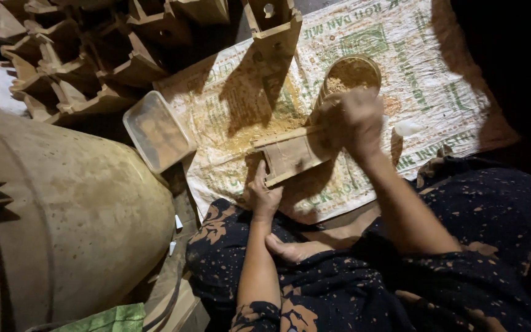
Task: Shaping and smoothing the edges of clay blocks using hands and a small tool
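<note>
I sit on the floor over a printed woven sack (425,80). My left hand (263,195) grips the near end of a small wooden piece (291,154) that lies across the sack. My right hand (357,120) is closed over the far end of that piece, blurred, pressing something I cannot make out against it. Sawdust (259,130) is scattered on the sack beside the piece. A round bowl (350,72) of sawdust-like powder stands just beyond my right hand.
A clear rectangular plastic box (157,130) lies at the sack's left edge. Several similar wooden pieces (81,61) are stacked at the upper left, one upright (273,27) at the top. A large pale drum (62,209) fills the left side.
</note>
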